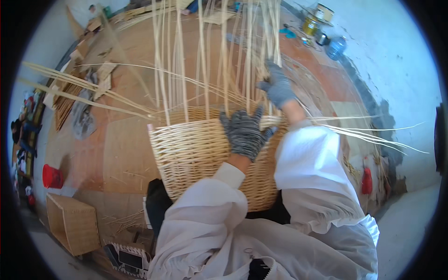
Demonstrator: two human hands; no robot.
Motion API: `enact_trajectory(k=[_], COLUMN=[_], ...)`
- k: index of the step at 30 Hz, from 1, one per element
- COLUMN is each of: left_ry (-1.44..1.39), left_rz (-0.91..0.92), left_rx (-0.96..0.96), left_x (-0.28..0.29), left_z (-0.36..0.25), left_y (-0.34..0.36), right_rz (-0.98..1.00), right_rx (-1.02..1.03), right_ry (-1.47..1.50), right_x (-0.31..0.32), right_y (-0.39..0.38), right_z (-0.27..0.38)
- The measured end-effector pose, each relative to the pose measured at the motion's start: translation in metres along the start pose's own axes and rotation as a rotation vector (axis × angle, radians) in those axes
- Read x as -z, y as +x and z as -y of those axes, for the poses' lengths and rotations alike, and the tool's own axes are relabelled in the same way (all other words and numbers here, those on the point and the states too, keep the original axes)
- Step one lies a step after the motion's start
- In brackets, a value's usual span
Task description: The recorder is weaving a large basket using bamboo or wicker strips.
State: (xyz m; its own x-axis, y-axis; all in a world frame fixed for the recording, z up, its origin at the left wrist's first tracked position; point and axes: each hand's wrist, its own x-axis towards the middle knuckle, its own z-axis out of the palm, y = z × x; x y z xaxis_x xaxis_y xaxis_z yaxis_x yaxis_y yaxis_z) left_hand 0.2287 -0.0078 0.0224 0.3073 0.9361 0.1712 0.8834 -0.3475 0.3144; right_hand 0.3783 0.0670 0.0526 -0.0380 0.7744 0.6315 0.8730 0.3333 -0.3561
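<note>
I have the left hand [245,135] spread on the basket [186,151], seemingly to steady it; the right hand [278,86], half-curled, is by the far-right stakes [277,44], grip unclear.

I am in a workshop for weaving, a plain room where baskets get made on the floor [123,163]. The half-woven wicker basket [186,147] in front of me shows it best, with its tall pale rods [181,70] standing unwoven. A bundle of brown sticks [67,109] lies toward the floor's left edge, near torn cardboard [105,72], and cut scraps [128,220] litter my side of it. Along the right edge the pale wall [396,60] is rough, with dark, worn patches low down. At the far right corner stand a yellow tin [310,25] and a blue water bottle [336,47].
</note>
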Motion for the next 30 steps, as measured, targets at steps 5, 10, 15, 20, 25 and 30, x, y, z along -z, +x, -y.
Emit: enact_trajectory(k=[5,10,15,20,25,30], left_ry=[-0.213,-0.441,-0.658,-0.255,-0.456,-0.584], left_rz=[-0.001,-0.609,-0.231,-0.44,-0.353,-0.411], left_rx=[-0.099,-0.135,0.495,0.62,0.592,0.471], left_x=[0.009,0.0,-0.012,-0.053,0.011,0.042], left_z=[0.013,0.071,0.24,0.238,0.184,0.206], left_y=[-0.005,-0.059,-0.161,-0.18,-0.211,-0.188], right_rz=[-0.17,0.095,-0.154,0.058,0.145,0.117], right_rx=[-0.496,-0.232,-0.356,-0.68,-1.172,-0.137], right_ry=[0.594,0.164,-0.289,0.215,0.437,-0.64], right_x=[0.05,0.041,0.033,-0.021,0.033,0.024], right_y=[-0.105,-0.102,-0.142,-0.227,-0.219,-0.163], right_z=[-0.014,0.064,0.04,-0.042,0.011,0.097])
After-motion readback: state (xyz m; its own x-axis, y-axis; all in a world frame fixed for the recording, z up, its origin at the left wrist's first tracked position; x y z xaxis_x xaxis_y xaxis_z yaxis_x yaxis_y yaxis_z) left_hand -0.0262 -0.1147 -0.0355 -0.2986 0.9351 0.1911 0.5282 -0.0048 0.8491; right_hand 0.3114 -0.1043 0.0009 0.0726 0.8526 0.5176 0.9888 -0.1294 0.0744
